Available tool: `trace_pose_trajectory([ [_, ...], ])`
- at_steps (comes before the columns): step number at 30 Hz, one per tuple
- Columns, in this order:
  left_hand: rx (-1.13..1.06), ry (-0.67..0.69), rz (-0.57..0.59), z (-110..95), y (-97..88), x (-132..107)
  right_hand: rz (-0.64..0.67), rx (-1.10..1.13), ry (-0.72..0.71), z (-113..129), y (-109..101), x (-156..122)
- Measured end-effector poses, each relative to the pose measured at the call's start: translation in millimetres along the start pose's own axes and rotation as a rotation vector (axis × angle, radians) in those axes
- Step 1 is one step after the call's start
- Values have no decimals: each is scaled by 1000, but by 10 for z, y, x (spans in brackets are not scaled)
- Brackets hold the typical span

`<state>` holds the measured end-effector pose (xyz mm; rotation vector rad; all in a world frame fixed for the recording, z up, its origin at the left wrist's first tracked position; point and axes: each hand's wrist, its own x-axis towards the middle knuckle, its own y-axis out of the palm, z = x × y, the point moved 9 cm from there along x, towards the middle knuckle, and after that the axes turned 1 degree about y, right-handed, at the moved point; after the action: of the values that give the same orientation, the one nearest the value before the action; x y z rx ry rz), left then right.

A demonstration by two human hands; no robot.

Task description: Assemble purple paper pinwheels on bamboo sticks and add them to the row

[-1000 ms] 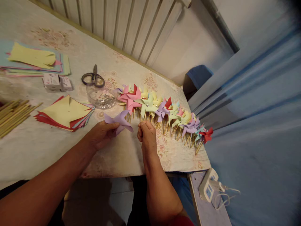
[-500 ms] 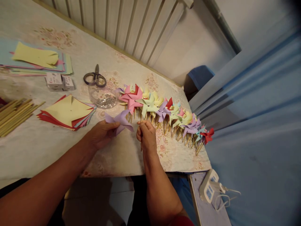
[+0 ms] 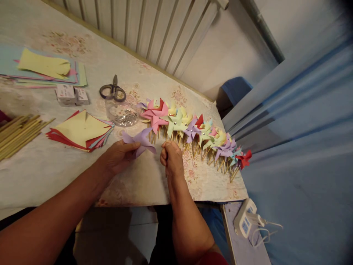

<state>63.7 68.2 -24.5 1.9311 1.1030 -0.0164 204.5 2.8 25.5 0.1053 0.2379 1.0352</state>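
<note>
My left hand (image 3: 122,154) pinches a purple paper pinwheel (image 3: 142,141), its folded blades pointing toward the right. Beside it, apart from the pinwheel, my right hand (image 3: 173,158) is closed in a fist around a thin wooden stick (image 3: 166,172); only a short end shows below the fingers, and the rest is hidden. Just behind the hands lies a row of finished pinwheels (image 3: 190,130) on sticks, in pink, green, yellow, purple, blue and red. A clear plastic container (image 3: 124,115) of small shiny metal pieces stands behind the pinwheel in my left hand.
Scissors (image 3: 113,90) lie behind the container. To the left are a stack of cut paper squares (image 3: 82,129), small white boxes (image 3: 66,94), coloured paper sheets (image 3: 44,64) and a bundle of wooden sticks (image 3: 22,134). A power strip (image 3: 245,219) sits beyond the table's right front edge.
My hands hold nearly the same pose, with the pinwheel and stick still apart. The view has shifted very slightly, so the things on the table appear a little further right.
</note>
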Motion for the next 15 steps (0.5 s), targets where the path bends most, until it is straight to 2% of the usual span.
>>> trace_pose_trajectory([
  [15, -18, 9, -5, -13, 8, -5, 45, 59, 24, -39, 46, 2],
])
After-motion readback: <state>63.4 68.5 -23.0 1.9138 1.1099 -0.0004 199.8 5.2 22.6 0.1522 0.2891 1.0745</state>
